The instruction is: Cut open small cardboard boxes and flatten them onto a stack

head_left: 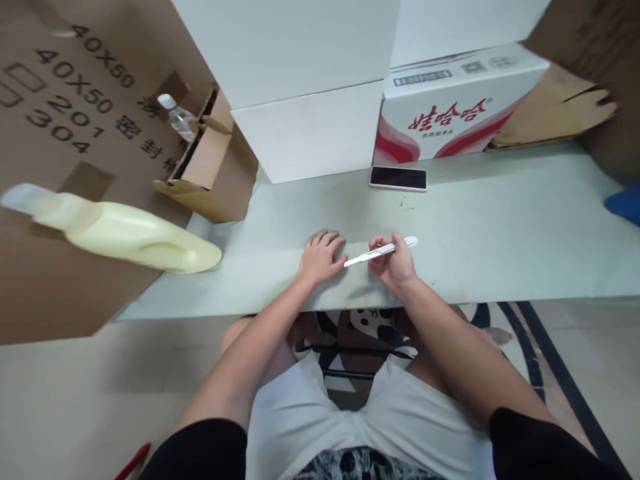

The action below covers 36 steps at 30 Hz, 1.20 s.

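A slim white utility knife [373, 254] slants above the pale green tabletop, its thin end pointing left and its rounded end to the upper right. My right hand [395, 265] grips it around the middle, with the thumb along its upper side. Just left of the thin end, my left hand [321, 257] lies palm down on the table with its fingers spread and nothing held. The knife's thin end comes close to my left thumb; whether they touch I cannot tell.
Behind my hands lies a phone [399, 178], before a white and red carton [450, 113] and a large white box [315, 130]. At the left stand a pale yellow bottle [140, 230] and an open cardboard box [220, 167] beside a clear bottle [177, 119]. Something blue [625, 203] shows far right.
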Each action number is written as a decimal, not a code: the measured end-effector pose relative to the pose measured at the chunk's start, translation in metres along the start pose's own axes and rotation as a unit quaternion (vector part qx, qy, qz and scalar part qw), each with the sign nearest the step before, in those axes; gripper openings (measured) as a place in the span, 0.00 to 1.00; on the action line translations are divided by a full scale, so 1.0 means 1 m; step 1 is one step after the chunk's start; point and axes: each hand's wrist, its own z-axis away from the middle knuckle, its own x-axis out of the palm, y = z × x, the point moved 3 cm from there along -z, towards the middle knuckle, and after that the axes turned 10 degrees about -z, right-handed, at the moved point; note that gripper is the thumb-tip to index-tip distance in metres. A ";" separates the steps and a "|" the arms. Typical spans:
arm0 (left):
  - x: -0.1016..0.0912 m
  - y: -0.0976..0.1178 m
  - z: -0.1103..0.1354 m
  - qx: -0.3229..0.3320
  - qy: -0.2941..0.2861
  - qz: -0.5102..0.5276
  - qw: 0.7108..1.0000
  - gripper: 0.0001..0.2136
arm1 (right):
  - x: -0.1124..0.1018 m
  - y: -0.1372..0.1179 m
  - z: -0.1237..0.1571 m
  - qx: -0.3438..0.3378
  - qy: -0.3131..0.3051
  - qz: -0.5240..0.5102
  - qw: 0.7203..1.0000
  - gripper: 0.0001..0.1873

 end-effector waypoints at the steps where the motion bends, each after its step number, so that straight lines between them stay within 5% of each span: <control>1: -0.003 -0.005 -0.003 -0.010 0.008 0.016 1.000 0.18 | -0.002 -0.002 -0.001 -0.003 0.000 -0.001 1.000 0.32; 5: -0.045 -0.045 -0.020 -0.100 0.096 0.059 0.989 0.19 | -0.004 -0.010 -0.006 -0.027 -0.008 0.002 1.000 0.33; 9: -0.127 -0.103 -0.041 -0.198 0.221 0.069 0.952 0.14 | -0.005 -0.011 -0.007 -0.040 -0.033 0.026 0.998 0.33; 13: -0.197 -0.152 -0.056 -0.224 0.233 0.072 0.944 0.14 | -0.005 -0.012 -0.006 -0.057 -0.041 0.040 0.997 0.34; 18: -0.229 -0.185 -0.051 -0.301 0.246 0.072 0.918 0.21 | -0.003 -0.013 -0.010 -0.060 -0.025 0.026 0.998 0.33; 23: -0.228 -0.172 -0.044 -0.350 0.263 0.018 0.899 0.20 | -0.003 -0.014 -0.014 -0.052 -0.017 0.025 0.998 0.32; 31: -0.244 -0.116 0.000 -0.281 0.240 -0.047 0.928 0.07 | -0.003 -0.015 -0.014 -0.080 -0.024 0.016 0.996 0.35; 34: -0.243 -0.099 0.031 -0.195 0.221 -0.074 0.953 0.05 | -0.003 -0.018 -0.015 -0.101 -0.021 0.008 0.995 0.32; 36: -0.241 -0.082 0.049 -0.067 0.222 -0.066 0.971 0.06 | -0.003 -0.025 -0.014 -0.142 -0.005 0.006 0.990 0.27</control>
